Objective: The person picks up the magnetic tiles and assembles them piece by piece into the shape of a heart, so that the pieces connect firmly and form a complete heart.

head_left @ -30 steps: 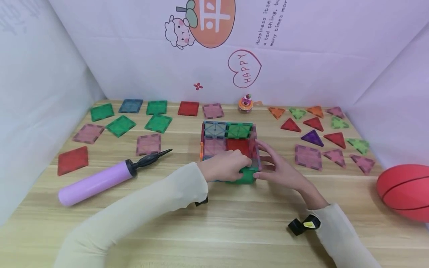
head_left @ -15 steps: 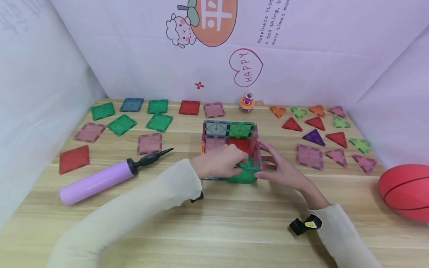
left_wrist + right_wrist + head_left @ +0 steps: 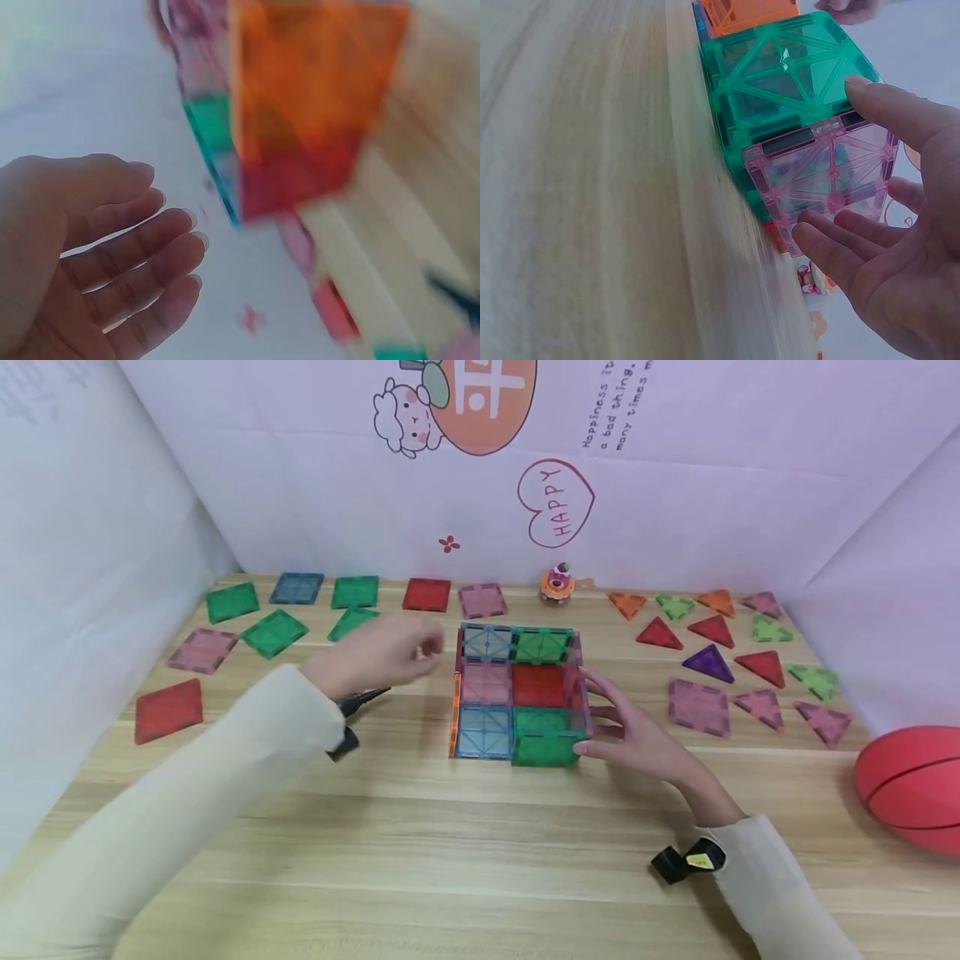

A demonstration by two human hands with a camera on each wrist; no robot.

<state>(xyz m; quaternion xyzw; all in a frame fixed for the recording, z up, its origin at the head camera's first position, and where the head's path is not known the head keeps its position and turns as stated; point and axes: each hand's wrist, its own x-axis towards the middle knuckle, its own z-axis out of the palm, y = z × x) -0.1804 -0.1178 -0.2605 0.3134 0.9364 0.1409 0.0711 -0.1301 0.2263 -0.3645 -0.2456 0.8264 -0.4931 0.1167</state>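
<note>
A low open box of translucent magnetic tiles stands mid-table in the head view. Its floor shows a pink tile, a red tile and a blue tile. Blue and green tiles form the back wall. At the front right stands a green tile, and an orange tile is on the left side. My right hand rests at the right side, thumb on the green tile's edge, loosely extended fingers by the pink wall tile. In the air left of the box is my left hand, loosely bent and holding nothing.
Loose square tiles lie at the back left, among them a red square tile. Triangular tiles, including a purple triangle, lie at the right. A hand pump is mostly behind the left arm. A red ball sits far right; a small figurine stands behind.
My left hand has lifted out of the box and moved left and away, uncovering the floor tiles and the standing green front tile. My right hand has stayed at the box's right side.
</note>
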